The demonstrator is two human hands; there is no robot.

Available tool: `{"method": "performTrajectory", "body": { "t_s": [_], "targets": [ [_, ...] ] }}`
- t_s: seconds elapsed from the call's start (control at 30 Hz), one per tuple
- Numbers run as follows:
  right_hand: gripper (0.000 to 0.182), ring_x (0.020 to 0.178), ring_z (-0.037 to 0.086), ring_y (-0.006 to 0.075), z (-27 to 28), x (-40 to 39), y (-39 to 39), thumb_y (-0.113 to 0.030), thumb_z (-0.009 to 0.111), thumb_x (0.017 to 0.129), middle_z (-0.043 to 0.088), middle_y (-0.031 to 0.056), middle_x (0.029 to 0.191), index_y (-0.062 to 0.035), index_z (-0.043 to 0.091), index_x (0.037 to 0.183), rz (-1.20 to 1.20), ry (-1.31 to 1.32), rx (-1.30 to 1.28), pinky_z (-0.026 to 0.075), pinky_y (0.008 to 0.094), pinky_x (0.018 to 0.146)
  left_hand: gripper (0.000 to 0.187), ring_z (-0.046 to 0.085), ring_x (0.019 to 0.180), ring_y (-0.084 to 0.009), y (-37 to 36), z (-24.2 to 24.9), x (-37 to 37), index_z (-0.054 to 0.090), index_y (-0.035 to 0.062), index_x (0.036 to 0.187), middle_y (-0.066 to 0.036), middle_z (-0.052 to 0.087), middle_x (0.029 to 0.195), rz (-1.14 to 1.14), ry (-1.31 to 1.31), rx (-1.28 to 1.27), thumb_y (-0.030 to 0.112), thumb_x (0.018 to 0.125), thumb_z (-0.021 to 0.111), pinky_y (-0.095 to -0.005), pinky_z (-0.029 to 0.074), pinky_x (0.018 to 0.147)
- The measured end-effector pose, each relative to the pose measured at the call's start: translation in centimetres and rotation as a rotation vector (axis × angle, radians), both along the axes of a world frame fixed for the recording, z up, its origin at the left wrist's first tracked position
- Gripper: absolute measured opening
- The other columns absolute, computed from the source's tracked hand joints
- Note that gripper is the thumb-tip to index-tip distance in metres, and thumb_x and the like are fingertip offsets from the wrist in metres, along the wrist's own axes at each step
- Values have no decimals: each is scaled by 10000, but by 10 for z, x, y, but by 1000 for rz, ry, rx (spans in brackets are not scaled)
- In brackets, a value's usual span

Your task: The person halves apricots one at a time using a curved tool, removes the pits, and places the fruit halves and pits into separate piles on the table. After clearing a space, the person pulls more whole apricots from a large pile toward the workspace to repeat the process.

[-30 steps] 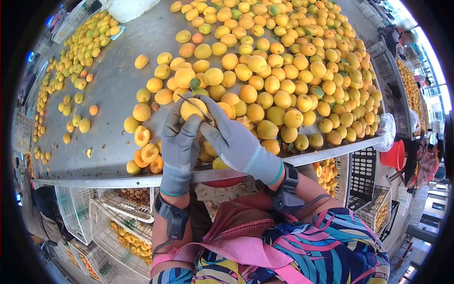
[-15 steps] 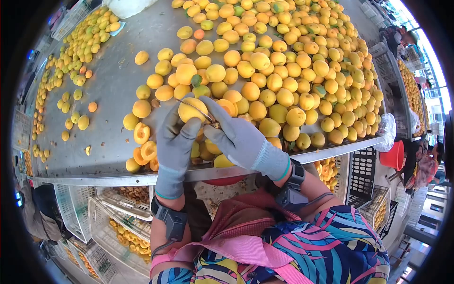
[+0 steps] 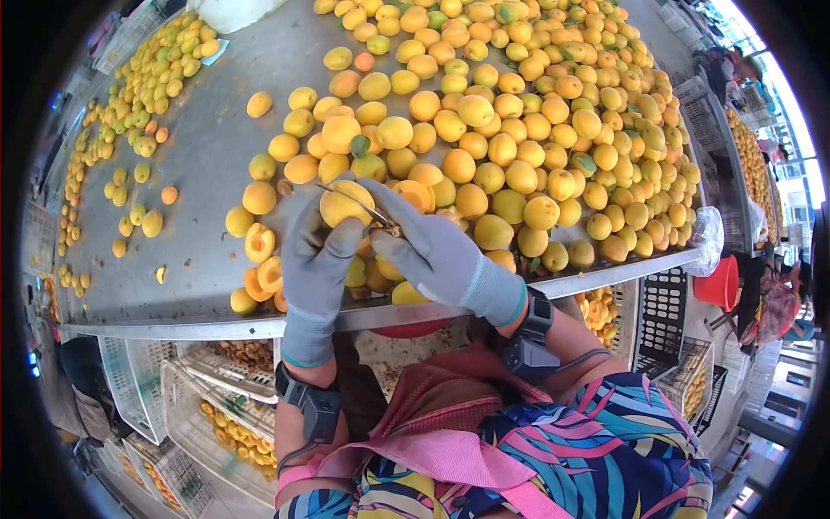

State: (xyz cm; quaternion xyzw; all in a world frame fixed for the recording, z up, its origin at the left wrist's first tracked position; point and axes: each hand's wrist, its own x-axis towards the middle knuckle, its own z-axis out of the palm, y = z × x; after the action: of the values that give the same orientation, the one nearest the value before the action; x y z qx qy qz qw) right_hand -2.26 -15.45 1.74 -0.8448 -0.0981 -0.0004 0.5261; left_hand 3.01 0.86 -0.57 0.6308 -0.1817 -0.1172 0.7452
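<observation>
My left hand (image 3: 313,259), in a grey glove, is closed around a yellow apricot (image 3: 344,206) just above the metal table (image 3: 207,259). In my gloved right hand (image 3: 424,251) is a small knife (image 3: 356,201), its thin blade lying across the top of the apricot. Most of the knife's handle is hidden by my fingers. Beside my left hand lie halved apricots (image 3: 258,243) with their orange insides showing. Whole apricots (image 3: 475,111) crowd the table beyond and to the right of my hands.
The table's raised metal edge (image 3: 190,329) runs in front of me. Below it stand white plastic crates (image 3: 138,381), some with apricot halves (image 3: 233,437). To the right are a black crate (image 3: 661,316) and a red bucket (image 3: 718,284). Other people are at the far right.
Both hands have shifted slightly left with the apricot and knife. The blade still lies across the fruit, at a slightly different angle.
</observation>
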Motion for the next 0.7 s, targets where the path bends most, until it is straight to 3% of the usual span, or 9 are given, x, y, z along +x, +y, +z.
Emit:
{"method": "performTrajectory", "body": {
  "t_s": [0.07, 0.2, 0.27, 0.37, 0.5, 0.57, 0.7],
  "targets": [
    [602, 714, 602, 378, -2, 0, 2, -312, 479, 928, 602, 219, 807, -73, 234, 1423, -20, 3, 67, 465, 437, 618, 494, 571, 964, -115, -2, -4, -5, 491, -26, 1254, -49, 602, 1093, 2, 325, -264, 230, 867, 660, -262, 477, 843],
    [607, 709, 603, 372, -6, -5, -3, -321, 474, 929, 601, 211, 792, -67, 232, 1425, -5, -84, 71, 461, 444, 620, 512, 560, 991, -121, 0, 3, -9, 476, -30, 1272, -50, 594, 1110, -6, 272, -211, 211, 862, 665, -263, 470, 863],
    [610, 698, 603, 365, -5, -6, -10, -310, 483, 925, 595, 201, 758, -64, 235, 1424, 55, -9, -56, 462, 433, 609, 538, 550, 1023, -129, 1, 20, -6, 461, -32, 1290, -55, 583, 1134, -61, 57, -22, 227, 864, 662, -265, 463, 879],
    [611, 671, 602, 356, -5, -5, -5, -296, 493, 919, 585, 188, 711, -61, 238, 1423, 19, -26, -58, 459, 418, 584, 558, 543, 1039, -129, 3, 13, -3, 444, -38, 1305, -59, 575, 1149, -64, 52, 23, 235, 867, 657, -269, 457, 893],
    [612, 649, 601, 347, 2, -4, 2, -287, 498, 917, 581, 177, 681, -68, 236, 1424, -28, -20, -30, 453, 412, 559, 553, 544, 1036, -129, -2, 2, -6, 445, -42, 1300, -59, 576, 1148, 22, 66, -126, 231, 868, 656, -269, 457, 892],
    [616, 634, 600, 342, 1, -5, 4, -286, 499, 916, 582, 166, 670, -75, 229, 1427, -50, -10, -14, 449, 418, 546, 548, 545, 1033, -132, -3, 3, -10, 449, -43, 1296, -62, 576, 1147, -12, 421, -332, 225, 866, 657, -274, 460, 889],
    [618, 634, 599, 341, 15, -8, -4, -291, 497, 916, 584, 166, 674, -84, 225, 1430, 13, 90, -28, 447, 422, 541, 549, 546, 1027, -131, -2, 9, -8, 456, -38, 1291, -69, 577, 1145, 0, 193, -198, 258, 871, 651, -270, 462, 878]
  ]
}}
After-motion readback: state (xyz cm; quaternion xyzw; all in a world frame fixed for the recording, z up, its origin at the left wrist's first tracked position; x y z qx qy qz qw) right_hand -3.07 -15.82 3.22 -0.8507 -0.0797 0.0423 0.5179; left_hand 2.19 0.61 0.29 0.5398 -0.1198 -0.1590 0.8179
